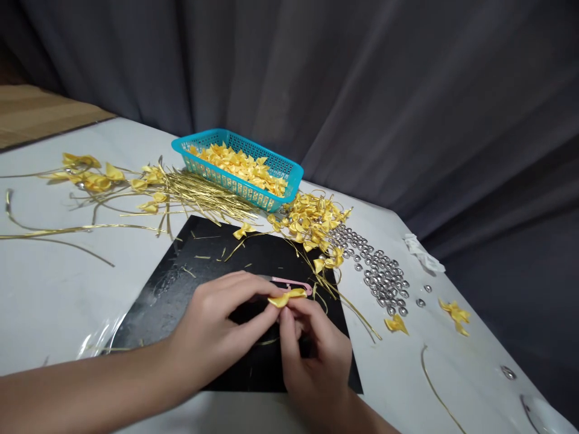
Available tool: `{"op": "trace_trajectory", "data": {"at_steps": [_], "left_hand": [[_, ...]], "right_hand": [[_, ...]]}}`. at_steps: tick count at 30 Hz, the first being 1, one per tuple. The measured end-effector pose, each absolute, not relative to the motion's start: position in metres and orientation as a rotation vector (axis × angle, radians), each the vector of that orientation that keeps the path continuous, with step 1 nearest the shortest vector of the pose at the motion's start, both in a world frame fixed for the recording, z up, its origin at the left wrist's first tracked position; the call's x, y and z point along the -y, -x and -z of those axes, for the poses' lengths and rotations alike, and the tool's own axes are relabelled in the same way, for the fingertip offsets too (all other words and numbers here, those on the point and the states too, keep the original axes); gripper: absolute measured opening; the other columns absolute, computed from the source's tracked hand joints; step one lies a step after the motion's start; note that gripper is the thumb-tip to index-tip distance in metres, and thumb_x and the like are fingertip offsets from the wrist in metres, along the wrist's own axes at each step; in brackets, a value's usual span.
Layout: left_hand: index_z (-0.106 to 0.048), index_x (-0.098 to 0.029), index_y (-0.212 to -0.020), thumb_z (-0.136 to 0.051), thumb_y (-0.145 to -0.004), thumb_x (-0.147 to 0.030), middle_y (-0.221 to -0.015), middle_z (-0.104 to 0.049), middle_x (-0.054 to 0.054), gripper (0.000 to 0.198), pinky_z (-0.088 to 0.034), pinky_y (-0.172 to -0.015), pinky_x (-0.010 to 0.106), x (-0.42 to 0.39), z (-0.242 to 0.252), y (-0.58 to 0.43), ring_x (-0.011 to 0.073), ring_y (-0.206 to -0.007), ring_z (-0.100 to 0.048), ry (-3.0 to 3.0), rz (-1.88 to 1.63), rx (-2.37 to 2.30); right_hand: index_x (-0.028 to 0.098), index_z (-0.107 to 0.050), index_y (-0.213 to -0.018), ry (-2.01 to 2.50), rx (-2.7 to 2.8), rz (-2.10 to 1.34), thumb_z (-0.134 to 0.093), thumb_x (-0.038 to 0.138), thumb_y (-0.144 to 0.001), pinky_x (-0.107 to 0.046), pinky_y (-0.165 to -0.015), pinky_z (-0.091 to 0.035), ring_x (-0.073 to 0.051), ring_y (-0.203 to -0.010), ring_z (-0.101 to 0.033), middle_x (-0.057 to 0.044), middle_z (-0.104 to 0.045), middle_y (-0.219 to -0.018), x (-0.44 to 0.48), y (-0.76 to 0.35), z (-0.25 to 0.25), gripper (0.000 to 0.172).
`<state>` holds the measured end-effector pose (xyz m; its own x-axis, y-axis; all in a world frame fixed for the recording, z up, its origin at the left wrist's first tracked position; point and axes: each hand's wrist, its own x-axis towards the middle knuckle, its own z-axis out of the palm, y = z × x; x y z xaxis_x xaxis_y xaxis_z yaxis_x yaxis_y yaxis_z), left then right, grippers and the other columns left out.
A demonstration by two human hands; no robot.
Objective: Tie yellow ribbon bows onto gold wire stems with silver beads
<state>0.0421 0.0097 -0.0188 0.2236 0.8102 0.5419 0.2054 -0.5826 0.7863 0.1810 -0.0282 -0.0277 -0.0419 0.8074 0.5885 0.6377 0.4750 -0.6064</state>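
Note:
A small yellow ribbon bow (287,298) is pinched between my two hands above a black mat (163,301). My left hand (221,325) grips the bow's left end between thumb and fingers. On its lower right side, the thumb and forefinger of my right hand (314,349) press against it. The remaining right fingers curl underneath, and whatever lies inside them is hidden. Just behind the bow, a pink-handled cutter (294,283) rests on the mat, partly covered by my left fingers. Gold twist-tie scraps are scattered over the mat.
A turquoise basket (239,141) of yellow bows stands at the back. Before it lies a bundle of gold ties (203,193). Finished-looking bows with ties (312,217) are heaped to its right, beside many silver beads (384,280). A crumpled white wrapper (423,252) lies near the right edge.

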Motion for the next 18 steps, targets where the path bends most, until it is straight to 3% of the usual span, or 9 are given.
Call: {"op": "trace_trajectory", "data": {"at_steps": [3, 7, 12, 18], "left_hand": [[-0.069, -0.015, -0.07, -0.065, -0.075, -0.022, -0.069, -0.073, 0.001, 0.009, -0.049, -0.055, 0.017, -0.015, 0.018, -0.044, 0.012, -0.06, -0.065, -1.555, -1.067, -1.042], [-0.068, -0.013, -0.067, -0.068, -0.067, -0.032, -0.064, -0.068, 0.002, 0.019, -0.047, -0.056, 0.021, -0.026, 0.019, -0.044, 0.0129, -0.059, -0.06, -1.211, -0.853, -1.016], [-0.068, -0.013, -0.067, -0.071, -0.066, -0.03, -0.06, -0.064, -0.001, 0.017, -0.045, -0.058, 0.022, -0.032, 0.018, -0.043, 0.0116, -0.058, -0.055, -1.121, -0.804, -0.98], [-0.07, -0.013, -0.073, -0.069, -0.071, -0.032, -0.064, -0.064, 0.0, 0.019, -0.043, -0.06, 0.022, -0.031, 0.02, -0.042, 0.0121, -0.06, -0.053, -1.155, -0.784, -0.96]], "right_hand": [[0.015, -0.057, -0.086, 1.263, 1.748, -0.207, -0.049, 0.007, -0.084, -0.014, -0.039, -0.037, -0.004, -0.037, -0.042, 0.005, -0.054, -0.057, 0.027, -0.181, 0.029, 0.012], [0.015, -0.057, -0.074, 1.317, 1.755, -0.089, -0.049, 0.008, -0.084, -0.016, -0.035, -0.034, -0.004, -0.033, -0.039, 0.006, -0.047, -0.049, 0.022, -0.183, 0.033, 0.015], [0.014, -0.062, -0.086, 1.288, 1.828, 0.093, -0.049, 0.006, -0.084, -0.018, -0.053, -0.051, -0.011, -0.055, -0.064, -0.004, -0.069, -0.07, 0.017, -0.188, 0.032, 0.015], [0.014, -0.064, -0.089, 1.268, 1.932, 0.276, -0.047, 0.008, -0.086, -0.021, -0.059, -0.054, -0.014, -0.061, -0.069, -0.005, -0.073, -0.075, 0.017, -0.189, 0.029, 0.019]]}}
